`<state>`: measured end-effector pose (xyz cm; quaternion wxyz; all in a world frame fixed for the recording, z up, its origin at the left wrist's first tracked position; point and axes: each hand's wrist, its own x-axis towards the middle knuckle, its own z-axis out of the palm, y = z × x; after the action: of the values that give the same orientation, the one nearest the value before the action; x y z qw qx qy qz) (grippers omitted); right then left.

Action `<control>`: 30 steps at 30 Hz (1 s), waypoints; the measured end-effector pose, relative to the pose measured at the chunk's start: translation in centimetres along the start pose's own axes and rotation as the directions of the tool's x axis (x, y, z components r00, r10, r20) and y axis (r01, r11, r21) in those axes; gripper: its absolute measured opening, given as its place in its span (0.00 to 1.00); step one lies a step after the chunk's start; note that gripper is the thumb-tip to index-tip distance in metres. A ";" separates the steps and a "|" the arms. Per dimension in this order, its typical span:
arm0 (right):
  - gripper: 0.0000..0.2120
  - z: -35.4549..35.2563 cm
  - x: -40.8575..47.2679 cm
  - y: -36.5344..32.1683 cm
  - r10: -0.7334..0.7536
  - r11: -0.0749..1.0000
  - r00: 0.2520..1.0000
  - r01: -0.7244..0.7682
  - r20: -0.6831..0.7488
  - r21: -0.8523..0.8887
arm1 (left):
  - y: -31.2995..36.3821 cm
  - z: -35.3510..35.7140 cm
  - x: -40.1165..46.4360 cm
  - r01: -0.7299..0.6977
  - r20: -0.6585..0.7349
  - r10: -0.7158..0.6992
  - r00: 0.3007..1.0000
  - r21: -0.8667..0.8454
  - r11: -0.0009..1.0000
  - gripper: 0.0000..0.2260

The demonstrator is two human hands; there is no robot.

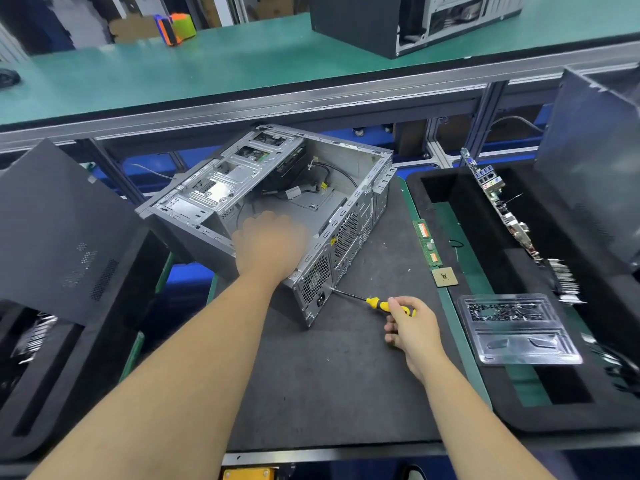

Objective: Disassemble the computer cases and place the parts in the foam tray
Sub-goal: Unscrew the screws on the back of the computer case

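At the surface's centre lay the open case (277, 202), the left hand (272, 245) pressing its near edge, fingers unclear, while the right hand (410, 327) gripped a screwdriver (377, 303) pointing ten o'clock at the rear screw; best kept square and steadied, foam tray (450, 188) at three o'clock.

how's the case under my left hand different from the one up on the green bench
The near case lies tilted on the dark mat with its open side up, showing the metal interior and cables; the far case stands on the green bench, open toward the right. The left hand rests on the near case, and the screwdriver tip meets its rear panel; nothing touches the far one. Both have their side panels off.
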<state>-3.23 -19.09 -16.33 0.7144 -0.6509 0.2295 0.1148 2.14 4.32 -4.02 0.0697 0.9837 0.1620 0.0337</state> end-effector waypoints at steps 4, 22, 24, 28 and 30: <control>0.15 0.0 0.9 -1.0 0.145 0.986 0.989 -0.146 -0.007 -0.078 | 0.0 0.1 0.0 0.000 0.006 0.000 1.000 -0.001 1.000 0.22; 0.02 -0.2 -0.1 -0.5 -0.245 0.949 0.969 0.239 -0.006 -0.207 | 0.0 0.0 -0.1 0.007 0.001 -0.007 1.000 -0.001 1.000 0.22; 0.04 0.1 0.2 -0.6 -0.061 0.998 0.997 0.062 -0.052 0.017 | 0.0 0.0 0.0 0.007 0.005 -0.007 1.000 0.002 1.000 0.22; 0.19 0.1 1.4 -0.5 0.121 0.972 0.986 -0.140 -0.113 -0.187 | 0.1 -0.1 0.0 0.015 0.011 -0.015 1.000 0.002 1.000 0.22; 0.18 0.1 1.6 -0.1 0.072 0.970 0.992 -0.094 -0.103 -0.223 | 0.0 -0.1 0.0 0.018 0.011 -0.018 1.000 0.002 1.000 0.22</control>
<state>-1.77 -19.25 -17.03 0.6182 -0.7230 0.2750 0.1394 2.18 4.29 -3.95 0.0701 0.9825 0.1706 0.0277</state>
